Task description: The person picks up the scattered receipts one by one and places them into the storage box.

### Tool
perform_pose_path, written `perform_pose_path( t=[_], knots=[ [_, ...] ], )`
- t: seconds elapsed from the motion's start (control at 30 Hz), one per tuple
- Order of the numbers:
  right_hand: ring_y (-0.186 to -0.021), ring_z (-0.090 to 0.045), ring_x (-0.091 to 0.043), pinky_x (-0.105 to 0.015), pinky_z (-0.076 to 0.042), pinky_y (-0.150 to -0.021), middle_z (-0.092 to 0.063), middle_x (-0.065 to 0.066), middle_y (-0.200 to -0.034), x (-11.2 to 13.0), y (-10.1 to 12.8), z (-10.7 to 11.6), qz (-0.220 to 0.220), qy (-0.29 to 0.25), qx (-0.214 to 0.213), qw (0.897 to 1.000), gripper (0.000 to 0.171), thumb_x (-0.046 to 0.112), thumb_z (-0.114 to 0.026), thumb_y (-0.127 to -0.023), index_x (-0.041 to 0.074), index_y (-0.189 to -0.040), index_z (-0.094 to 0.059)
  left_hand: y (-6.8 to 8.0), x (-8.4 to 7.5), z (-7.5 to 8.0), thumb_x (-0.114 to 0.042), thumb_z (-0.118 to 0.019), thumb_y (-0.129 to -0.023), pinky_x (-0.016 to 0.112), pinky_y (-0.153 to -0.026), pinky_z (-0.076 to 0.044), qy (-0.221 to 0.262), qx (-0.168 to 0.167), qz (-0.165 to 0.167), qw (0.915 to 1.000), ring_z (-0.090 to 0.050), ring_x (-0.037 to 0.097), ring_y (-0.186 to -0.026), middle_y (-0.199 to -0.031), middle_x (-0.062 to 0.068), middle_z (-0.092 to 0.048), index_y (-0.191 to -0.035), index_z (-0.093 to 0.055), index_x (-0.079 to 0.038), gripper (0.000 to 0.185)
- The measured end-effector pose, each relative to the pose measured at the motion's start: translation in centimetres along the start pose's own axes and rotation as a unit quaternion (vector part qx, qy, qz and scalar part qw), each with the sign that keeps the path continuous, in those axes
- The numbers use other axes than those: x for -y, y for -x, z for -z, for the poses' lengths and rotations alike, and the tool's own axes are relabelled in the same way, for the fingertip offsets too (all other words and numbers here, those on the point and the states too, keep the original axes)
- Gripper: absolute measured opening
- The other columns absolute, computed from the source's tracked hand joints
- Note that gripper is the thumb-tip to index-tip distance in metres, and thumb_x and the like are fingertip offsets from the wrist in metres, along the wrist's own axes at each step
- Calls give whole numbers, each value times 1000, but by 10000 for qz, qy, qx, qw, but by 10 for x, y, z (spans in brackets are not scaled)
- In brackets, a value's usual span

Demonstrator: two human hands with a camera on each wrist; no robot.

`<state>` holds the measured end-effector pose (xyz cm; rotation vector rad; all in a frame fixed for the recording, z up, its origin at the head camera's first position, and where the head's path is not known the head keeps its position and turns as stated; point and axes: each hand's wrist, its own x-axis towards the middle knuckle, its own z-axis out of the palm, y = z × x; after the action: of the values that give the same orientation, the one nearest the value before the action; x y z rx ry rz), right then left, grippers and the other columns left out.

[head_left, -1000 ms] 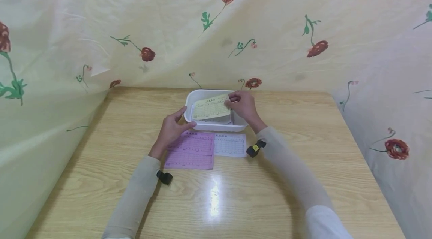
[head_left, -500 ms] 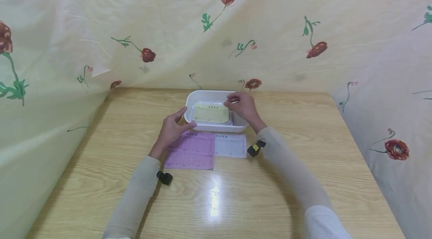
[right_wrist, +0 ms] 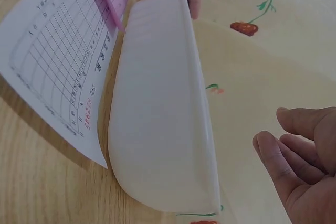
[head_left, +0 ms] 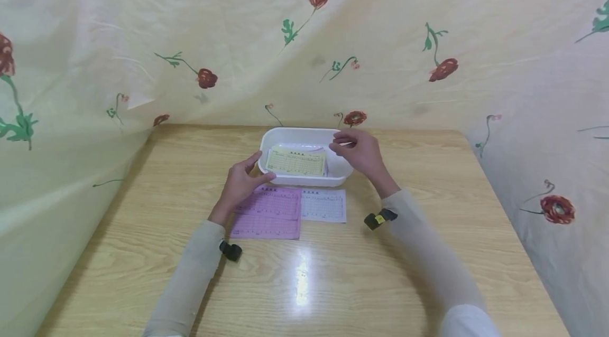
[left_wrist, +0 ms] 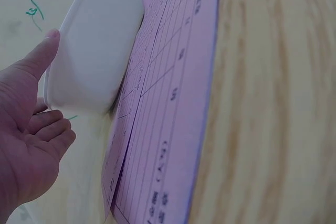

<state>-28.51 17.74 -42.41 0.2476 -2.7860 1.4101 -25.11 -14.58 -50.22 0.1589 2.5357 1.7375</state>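
A yellow printed form (head_left: 296, 162) lies flat inside a white plastic tub (head_left: 340, 174), on top of other sheets whose pale edges peek out at its right side. The tub is shallow, oblong, with rounded corners and smooth, slightly glossy walls, and it stands near the far middle of the bench (head_left: 142, 252).

The right hand (head_left: 360, 150) hovers just over the tub's right rim, its fingers (right_wrist: 294, 150) loosely bent and spread, holding nothing; the forearm in a pale sleeve angles in from the lower right. The left hand (head_left: 241, 181) rests at the tub's left near corner, thumb laid along the rim and the fingers (left_wrist: 52, 127) curving round the outer wall, touching it lightly rather than clamping it; the palm is open in the left wrist view.

Just in front of the tub, touching its near wall, lie two thin paper forms ruled in a grid: a pink form (head_left: 268, 212) partly under the left hand, and a white form (head_left: 324, 205) beside it, their edges overlapping slightly. The bench is light wood-grain laminate with a glossy glare spot. A cream cloth (head_left: 380, 36) printed with red flowers hangs behind and at both sides.
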Motion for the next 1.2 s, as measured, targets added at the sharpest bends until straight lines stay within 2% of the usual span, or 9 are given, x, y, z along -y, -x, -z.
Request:
perform_pose_path(
  t=[0.2, 0.6, 0.9, 1.2],
  knots=[
    [-93, -74, -27, -33, -64, -78, -77, -12, -111, 0, 23, 12, 172, -65, -229, 9996, 33, 22, -80, -91, 6, -119, -74, 0, 1, 0, -43, -87, -80, 44, -126, -28, -18, -11, 16, 10000, -29, 25, -153, -162, 5, -37, -155, -42, -8, 95],
    [-93, -75, -27, -21, -62, -73, -76, -13, -110, -9, 62, 16, 53, -275, -258, 9993, 35, 21, -80, -91, 3, -120, -73, 1, 1, 0, -44, -87, -80, 45, -126, -28, -68, 6, 59, 10000, -29, 26, -153, -163, 5, -36, -155, -42, -8, 94],
    [-93, -74, -25, -21, -61, -71, -76, -11, -109, -25, 85, 13, -290, -301, -296, 9987, 31, 23, -80, -91, 7, -116, -74, 0, 0, 1, -43, -87, -80, 45, -125, -29, -23, 3, 27, 10000, -30, 26, -152, -162, 5, -38, -154, -43, -8, 93],
    [-90, -75, -24, -21, -61, -70, -77, -12, -109, -41, 94, 6, -572, -239, -227, 9978, 33, 23, -80, -91, 4, -117, -73, 0, 0, 0, -41, -87, -81, 45, -126, -28, 1, 9, 51, 10000, -29, 26, -153, -162, 5, -37, -155, -42, -8, 92]
  ],
)
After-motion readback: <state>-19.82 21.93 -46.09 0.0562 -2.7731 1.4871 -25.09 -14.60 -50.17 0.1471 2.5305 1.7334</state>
